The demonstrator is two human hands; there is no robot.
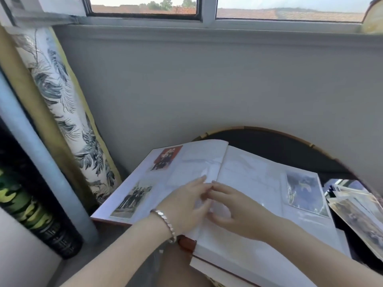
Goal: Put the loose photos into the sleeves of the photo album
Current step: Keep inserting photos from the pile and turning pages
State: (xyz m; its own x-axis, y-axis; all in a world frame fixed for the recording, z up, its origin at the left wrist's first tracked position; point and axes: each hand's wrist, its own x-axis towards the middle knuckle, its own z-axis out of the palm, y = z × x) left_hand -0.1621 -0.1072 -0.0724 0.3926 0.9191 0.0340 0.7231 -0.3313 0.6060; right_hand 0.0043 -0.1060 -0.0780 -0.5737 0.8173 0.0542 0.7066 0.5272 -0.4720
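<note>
Left hand (186, 200), fingers straight, is pressing the album (248, 172), likely steadying a sleeve (195, 168); right hand (230, 206) is curling alongside; grip indeterminable.

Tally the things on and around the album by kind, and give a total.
Photo album: 1
Sleeved photos: 3
Pile of loose photos: 1, sheets uncountable
Hands: 2, left hand and right hand
Bracelet: 1
Total: 8
</note>
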